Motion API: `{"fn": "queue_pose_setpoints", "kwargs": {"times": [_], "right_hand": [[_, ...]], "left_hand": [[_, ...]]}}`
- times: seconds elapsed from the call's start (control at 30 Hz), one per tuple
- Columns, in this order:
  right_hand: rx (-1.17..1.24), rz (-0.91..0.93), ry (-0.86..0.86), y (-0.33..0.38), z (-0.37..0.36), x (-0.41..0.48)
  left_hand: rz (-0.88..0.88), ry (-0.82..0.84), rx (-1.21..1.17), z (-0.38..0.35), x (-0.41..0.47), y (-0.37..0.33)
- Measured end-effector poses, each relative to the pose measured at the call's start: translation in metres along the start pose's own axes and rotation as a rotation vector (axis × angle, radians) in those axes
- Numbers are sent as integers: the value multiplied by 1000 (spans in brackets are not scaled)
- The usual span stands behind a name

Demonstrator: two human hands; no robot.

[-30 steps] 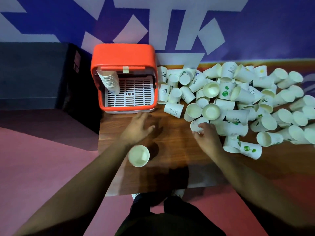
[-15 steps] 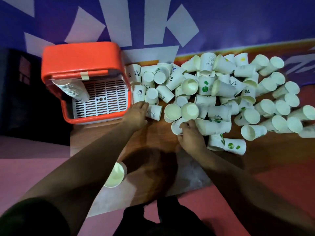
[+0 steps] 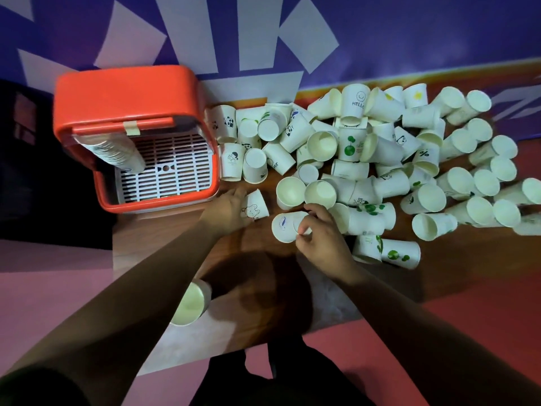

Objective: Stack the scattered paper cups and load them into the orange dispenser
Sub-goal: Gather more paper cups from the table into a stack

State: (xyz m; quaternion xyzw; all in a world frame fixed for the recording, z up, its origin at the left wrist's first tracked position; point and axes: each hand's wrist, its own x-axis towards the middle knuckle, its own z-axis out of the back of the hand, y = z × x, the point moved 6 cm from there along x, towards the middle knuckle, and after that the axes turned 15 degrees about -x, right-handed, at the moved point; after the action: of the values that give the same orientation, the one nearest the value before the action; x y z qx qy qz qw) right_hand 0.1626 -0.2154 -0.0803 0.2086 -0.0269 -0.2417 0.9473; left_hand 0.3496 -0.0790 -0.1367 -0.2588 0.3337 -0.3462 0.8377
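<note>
Gathering step: the right hand (image 3: 323, 244) is pinching a cup (image 3: 285, 227) near the table's (image 3: 263, 288) front edge; the left hand (image 3: 227, 210), fingers loosely curled, is touching a bunny cup (image 3: 254, 206). Next, nest them.

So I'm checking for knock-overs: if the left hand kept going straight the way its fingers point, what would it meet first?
The left hand already touches the rabbit cup. Straight on, it would probably meet the two upright cups beside the orange dispenser, though depth is unclear.
</note>
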Motion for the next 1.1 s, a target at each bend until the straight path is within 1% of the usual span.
{"fn": "queue_pose_setpoints", "kwargs": {"times": [0.1, 0.2, 0.27, 0.37, 0.43, 0.5, 0.57, 0.73, 0.97, 1.1], "right_hand": [[150, -112, -27, -6, 5, -3], [321, -337, -11, -13, 5, -5], [442, -453, 10, -14, 2, -7], [611, -494, 72, 0, -3, -11], [712, -495, 124, 16, -7, -15], [777, -493, 155, 33, -10, -20], [827, -482, 171, 50, -14, -25], [825, -469, 241, 85, -26, -39], [851, -482, 250, 101, -33, -49], [828, -501, 253, 101, -35, -56]], "left_hand": [[4, -43, -246, 17, -18, -4], [24, -78, -611, 40, -46, -12], [29, -85, -781, 54, -70, -16], [9, -179, -970, 69, -108, -11], [13, -242, -1021, 75, -137, -2], [4, -252, -1032, 77, -164, 8], [-6, -225, -1013, 75, -190, 18], [-11, -220, -903, 62, -236, 36], [0, -267, -683, 27, -253, 53], [-37, -179, -557, 4, -253, 59]]}}
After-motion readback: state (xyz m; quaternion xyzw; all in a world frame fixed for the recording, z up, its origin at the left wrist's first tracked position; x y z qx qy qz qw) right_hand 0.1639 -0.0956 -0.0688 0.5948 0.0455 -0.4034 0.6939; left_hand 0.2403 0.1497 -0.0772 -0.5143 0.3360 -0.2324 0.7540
